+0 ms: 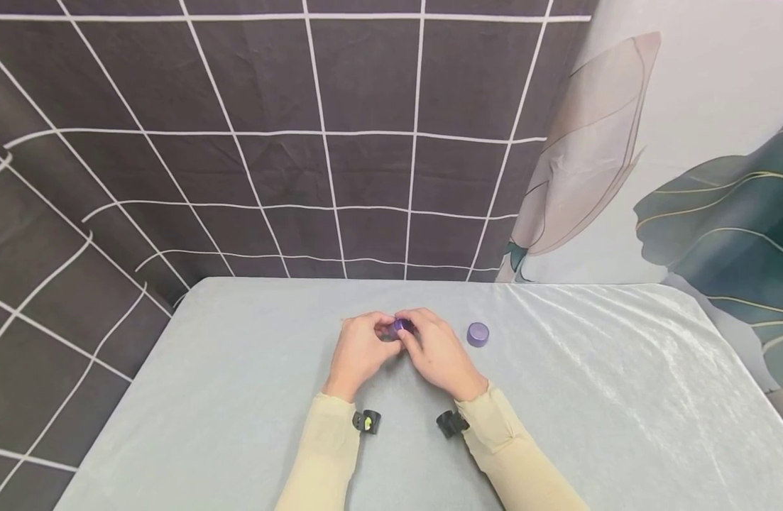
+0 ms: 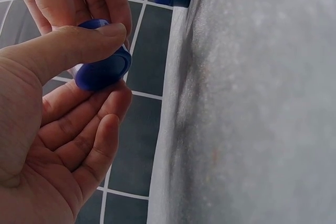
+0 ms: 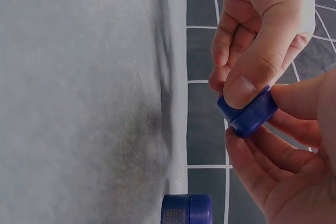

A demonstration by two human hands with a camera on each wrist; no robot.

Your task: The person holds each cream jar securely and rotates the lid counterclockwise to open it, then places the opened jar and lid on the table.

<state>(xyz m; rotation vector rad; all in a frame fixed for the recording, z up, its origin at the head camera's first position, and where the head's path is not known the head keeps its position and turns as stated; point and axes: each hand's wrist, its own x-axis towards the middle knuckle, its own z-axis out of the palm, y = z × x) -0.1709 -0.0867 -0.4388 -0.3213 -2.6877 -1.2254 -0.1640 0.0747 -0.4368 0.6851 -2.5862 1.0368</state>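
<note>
Both hands hold one small round blue-purple jar [image 1: 400,326] between them, close over the cloth-covered table. My left hand [image 1: 360,355] pinches it from the left, its thumb laid across the jar in the left wrist view. From the other side the fingertips and thumb of my right hand [image 1: 441,353] grip it. A seam runs around the tilted jar [image 3: 255,113] in the right wrist view, between a lid-like part and the body. Fingers partly cover it. A second blue-purple jar [image 1: 478,334] of similar look stands on the table just right of my right hand.
A pale grey velvety cloth [image 1: 238,397] covers the table, wrinkled toward the right. Behind and to the left hangs a dark curtain [image 1: 365,170] with a white grid; a leaf-patterned curtain [image 1: 704,234] hangs at the right. Each wrist wears a small black camera [image 1: 368,421].
</note>
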